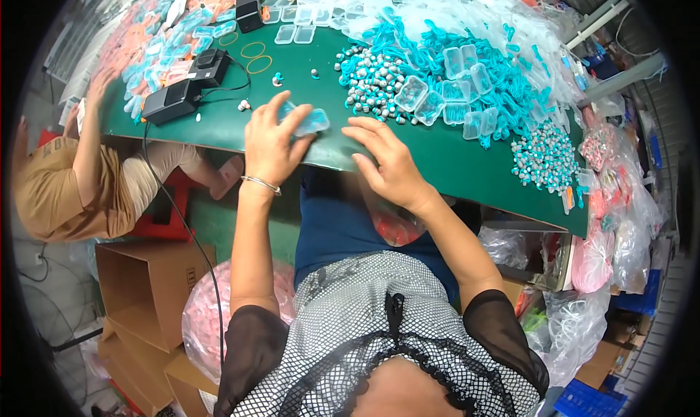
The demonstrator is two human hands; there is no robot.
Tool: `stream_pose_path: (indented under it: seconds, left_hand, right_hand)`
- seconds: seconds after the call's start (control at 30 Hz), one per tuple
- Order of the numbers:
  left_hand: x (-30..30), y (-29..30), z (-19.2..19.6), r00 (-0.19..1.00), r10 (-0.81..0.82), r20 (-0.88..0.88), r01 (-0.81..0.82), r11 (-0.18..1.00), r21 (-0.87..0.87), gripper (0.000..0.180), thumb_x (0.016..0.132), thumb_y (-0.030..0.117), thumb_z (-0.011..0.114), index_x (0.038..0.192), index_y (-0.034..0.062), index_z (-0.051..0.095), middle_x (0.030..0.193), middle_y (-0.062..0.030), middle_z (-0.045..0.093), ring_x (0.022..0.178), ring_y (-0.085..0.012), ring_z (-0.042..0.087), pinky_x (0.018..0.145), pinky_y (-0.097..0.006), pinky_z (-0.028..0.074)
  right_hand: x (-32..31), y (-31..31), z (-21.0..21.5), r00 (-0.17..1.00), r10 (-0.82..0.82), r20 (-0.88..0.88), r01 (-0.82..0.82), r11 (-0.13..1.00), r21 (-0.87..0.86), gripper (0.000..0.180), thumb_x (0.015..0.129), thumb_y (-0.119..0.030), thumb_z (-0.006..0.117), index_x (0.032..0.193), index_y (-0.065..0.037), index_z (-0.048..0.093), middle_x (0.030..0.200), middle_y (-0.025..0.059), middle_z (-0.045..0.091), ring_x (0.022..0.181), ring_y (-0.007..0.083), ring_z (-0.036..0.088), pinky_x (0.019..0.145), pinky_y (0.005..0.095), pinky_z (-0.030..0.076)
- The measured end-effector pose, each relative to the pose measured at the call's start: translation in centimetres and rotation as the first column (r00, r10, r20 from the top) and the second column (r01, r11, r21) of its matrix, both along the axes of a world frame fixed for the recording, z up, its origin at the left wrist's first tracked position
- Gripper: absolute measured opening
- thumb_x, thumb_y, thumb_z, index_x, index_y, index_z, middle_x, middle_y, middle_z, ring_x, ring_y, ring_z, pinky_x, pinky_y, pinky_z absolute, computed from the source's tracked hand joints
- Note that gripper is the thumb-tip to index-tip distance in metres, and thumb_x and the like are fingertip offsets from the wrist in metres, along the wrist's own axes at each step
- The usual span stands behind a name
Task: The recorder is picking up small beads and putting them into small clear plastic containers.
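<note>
My left hand (271, 141), with a bracelet at the wrist, grips a small clear plastic case (315, 122) just above the table's near edge. Something blue shows inside the case, slightly blurred. To the right, my right hand (390, 161) is held apart from the case with its fingers spread and nothing in them. Beyond it lies a heap of small grey-and-teal plugs (372, 81). Further right, open clear cases (456, 92) rest on a tangle of teal cords (503, 78).
A second plug pile (545, 158) lies at the table's right. Black boxes (172, 102) with a cable and rubber bands (259, 64) are at left. Clear cases cover the far side. Another person (80, 180) sits at left. Cardboard boxes (157, 286) and plastic bags (211, 307) stand below.
</note>
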State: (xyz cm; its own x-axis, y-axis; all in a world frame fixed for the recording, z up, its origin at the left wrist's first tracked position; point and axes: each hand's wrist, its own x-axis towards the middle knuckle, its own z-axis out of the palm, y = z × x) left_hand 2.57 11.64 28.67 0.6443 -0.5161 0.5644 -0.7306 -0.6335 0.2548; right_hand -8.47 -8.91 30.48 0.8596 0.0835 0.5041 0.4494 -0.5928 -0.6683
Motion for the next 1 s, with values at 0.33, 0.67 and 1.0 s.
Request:
stream_pose_path:
  seconds: [0.33, 0.67, 1.0]
  left_hand:
    - [0.9, 0.3, -0.4, 0.998, 0.053, 0.025, -0.053, 0.999, -0.002, 0.058, 0.074, 0.033, 0.080, 0.128, 0.0231, 0.063, 0.142, -0.0147, 0.047, 0.132, -0.0413, 0.039, 0.106, -0.052, 0.036]
    - [-0.4, -0.8, 0.2, 0.988, 0.108, 0.108, -0.115, 0.992, 0.061, 0.058, 0.073, 0.039, 0.079, 0.126, 0.0224, 0.063, 0.141, -0.0122, 0.047, 0.133, -0.0401, 0.038, 0.107, -0.060, 0.026]
    - [-4.5, -6.6, 1.9, 0.990, -0.061, 0.124, 0.070, 0.995, -0.071, 0.024, 0.076, 0.013, 0.074, 0.098, 0.0165, 0.068, 0.101, -0.0004, 0.062, 0.101, -0.0249, 0.056, 0.090, -0.043, 0.037]
  right_hand:
    - [1.2, -8.2, 1.5, 0.844, -0.461, 0.272, 0.531, 0.654, -0.539, 0.054, 0.074, -0.021, 0.078, 0.123, -0.013, 0.059, 0.122, 0.0059, 0.059, 0.117, 0.0254, 0.050, 0.101, 0.0550, 0.030]
    - [-1.4, -10.0, 0.6, 0.882, -0.423, 0.208, 0.470, 0.769, -0.432, 0.041, 0.078, -0.005, 0.069, 0.119, -0.011, 0.064, 0.100, 0.0053, 0.066, 0.097, 0.0257, 0.061, 0.087, 0.0394, 0.042]
    - [-1.8, -8.9, 0.5, 0.883, -0.395, 0.254, 0.469, 0.768, -0.436, 0.026, 0.078, -0.011, 0.072, 0.104, -0.014, 0.069, 0.104, 0.0005, 0.064, 0.099, 0.0228, 0.058, 0.086, 0.0414, 0.039]
